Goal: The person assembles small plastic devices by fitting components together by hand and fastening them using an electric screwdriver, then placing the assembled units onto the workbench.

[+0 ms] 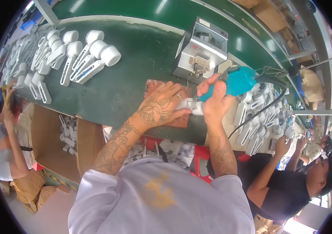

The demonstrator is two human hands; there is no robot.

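Observation:
A teal electric screwdriver (239, 81) lies tilted in my right hand (218, 99), with the fingers wrapped round its body. Its tip end points left, toward a white plastic device (198, 109) on a red pad (178, 121). My left hand (161, 102) presses over that device with thumb and fingers closed on it, hiding most of its shape. The exact point where the screwdriver meets the device is hard to make out. A cable (257, 114) runs from the tool, which hangs from a wire hook (269, 71).
A silver screw-feeder-like machine (201, 48) stands beyond my hands. Many white handled devices lie at the left (92, 58) and right (257, 124) of the green table (142, 50). An open cardboard box (88, 142) sits at lower left. Co-workers (286, 183) work on both sides.

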